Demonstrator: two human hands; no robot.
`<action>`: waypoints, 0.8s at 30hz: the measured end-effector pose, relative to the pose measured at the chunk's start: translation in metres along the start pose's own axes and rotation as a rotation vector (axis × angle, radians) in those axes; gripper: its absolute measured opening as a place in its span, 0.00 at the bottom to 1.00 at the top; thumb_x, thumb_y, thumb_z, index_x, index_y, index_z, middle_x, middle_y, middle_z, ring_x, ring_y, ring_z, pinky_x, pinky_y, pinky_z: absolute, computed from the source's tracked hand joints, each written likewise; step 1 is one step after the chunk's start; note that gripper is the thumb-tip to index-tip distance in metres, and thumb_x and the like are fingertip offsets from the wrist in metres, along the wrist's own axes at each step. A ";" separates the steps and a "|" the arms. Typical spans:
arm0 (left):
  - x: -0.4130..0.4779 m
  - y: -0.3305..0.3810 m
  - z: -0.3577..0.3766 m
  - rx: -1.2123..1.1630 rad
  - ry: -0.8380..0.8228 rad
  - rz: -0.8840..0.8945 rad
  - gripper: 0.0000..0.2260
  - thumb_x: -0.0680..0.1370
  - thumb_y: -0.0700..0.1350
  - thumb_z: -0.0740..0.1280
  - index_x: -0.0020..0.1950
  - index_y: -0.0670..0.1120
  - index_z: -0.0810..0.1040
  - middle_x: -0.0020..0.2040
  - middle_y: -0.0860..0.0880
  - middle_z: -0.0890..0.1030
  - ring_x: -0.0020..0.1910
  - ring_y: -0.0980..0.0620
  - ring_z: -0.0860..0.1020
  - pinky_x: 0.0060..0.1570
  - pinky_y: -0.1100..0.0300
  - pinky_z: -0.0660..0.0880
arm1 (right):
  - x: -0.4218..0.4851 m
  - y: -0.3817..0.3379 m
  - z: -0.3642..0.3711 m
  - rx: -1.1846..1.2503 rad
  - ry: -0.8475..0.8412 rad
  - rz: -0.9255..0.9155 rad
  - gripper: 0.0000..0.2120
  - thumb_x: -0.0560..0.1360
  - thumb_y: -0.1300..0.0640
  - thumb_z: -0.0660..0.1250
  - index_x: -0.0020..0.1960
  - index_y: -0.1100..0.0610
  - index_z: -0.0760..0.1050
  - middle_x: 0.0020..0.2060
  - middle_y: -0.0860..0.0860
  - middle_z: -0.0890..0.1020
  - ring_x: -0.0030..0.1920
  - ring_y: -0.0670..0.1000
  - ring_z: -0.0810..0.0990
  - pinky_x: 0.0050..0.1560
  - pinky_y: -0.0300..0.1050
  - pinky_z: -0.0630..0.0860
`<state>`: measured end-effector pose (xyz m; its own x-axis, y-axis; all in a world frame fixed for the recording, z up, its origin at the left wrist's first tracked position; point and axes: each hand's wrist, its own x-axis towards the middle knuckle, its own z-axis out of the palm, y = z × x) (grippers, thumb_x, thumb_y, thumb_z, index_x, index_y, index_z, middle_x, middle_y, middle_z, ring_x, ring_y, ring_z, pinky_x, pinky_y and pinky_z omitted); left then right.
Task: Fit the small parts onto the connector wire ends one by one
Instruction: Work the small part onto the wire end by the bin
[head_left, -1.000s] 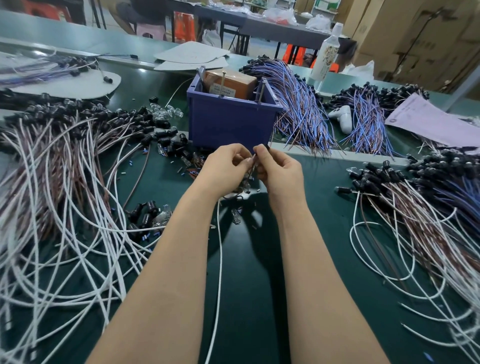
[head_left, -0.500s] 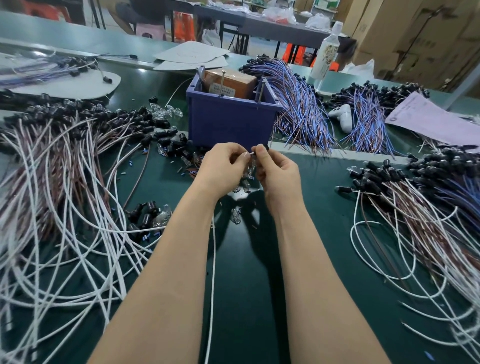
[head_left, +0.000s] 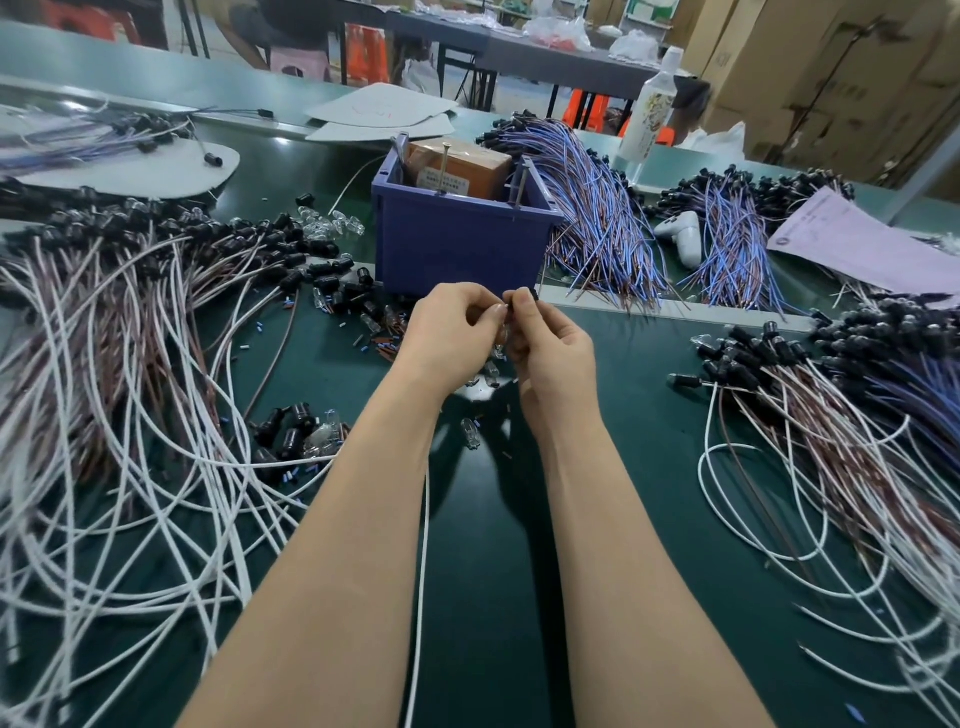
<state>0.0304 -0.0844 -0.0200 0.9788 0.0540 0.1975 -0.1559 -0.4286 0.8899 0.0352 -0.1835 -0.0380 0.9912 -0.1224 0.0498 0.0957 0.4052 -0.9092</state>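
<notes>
Left hand (head_left: 452, 325), right hand (head_left: 551, 349) pinch connector wire (head_left: 423, 551) (white), running toward viewer.

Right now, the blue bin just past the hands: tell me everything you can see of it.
Blue-violet bin, plastic by its look, open-topped, upright on the green table. Front wall plain, rim ridged. Inside sits a brown labelled carton; thin metal rods lean at its rim. A blue-and-brown wire bundle lies beside its right wall, seemingly touching; black connectors lie by its left base.
</notes>
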 end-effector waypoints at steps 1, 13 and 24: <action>0.000 0.000 0.000 0.016 0.023 0.001 0.06 0.79 0.42 0.64 0.47 0.46 0.81 0.40 0.49 0.82 0.42 0.52 0.79 0.50 0.60 0.75 | 0.000 0.000 0.001 0.006 -0.005 0.001 0.07 0.78 0.62 0.65 0.42 0.61 0.78 0.26 0.45 0.77 0.25 0.40 0.72 0.30 0.31 0.71; -0.001 0.005 0.004 -0.043 -0.026 -0.063 0.07 0.80 0.42 0.64 0.50 0.43 0.82 0.45 0.45 0.84 0.47 0.47 0.82 0.52 0.52 0.78 | -0.002 0.003 0.002 0.023 0.033 -0.013 0.08 0.77 0.62 0.65 0.40 0.60 0.77 0.28 0.46 0.80 0.28 0.42 0.77 0.32 0.34 0.74; -0.001 0.001 -0.002 -0.085 -0.052 -0.051 0.07 0.80 0.40 0.63 0.45 0.43 0.80 0.42 0.44 0.84 0.42 0.48 0.84 0.52 0.51 0.79 | -0.001 0.001 0.001 -0.051 0.009 -0.012 0.06 0.77 0.62 0.66 0.45 0.64 0.77 0.35 0.55 0.79 0.31 0.45 0.78 0.32 0.36 0.76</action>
<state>0.0294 -0.0833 -0.0181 0.9910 0.0259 0.1316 -0.1145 -0.3484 0.9303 0.0344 -0.1819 -0.0386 0.9892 -0.1351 0.0573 0.1025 0.3571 -0.9284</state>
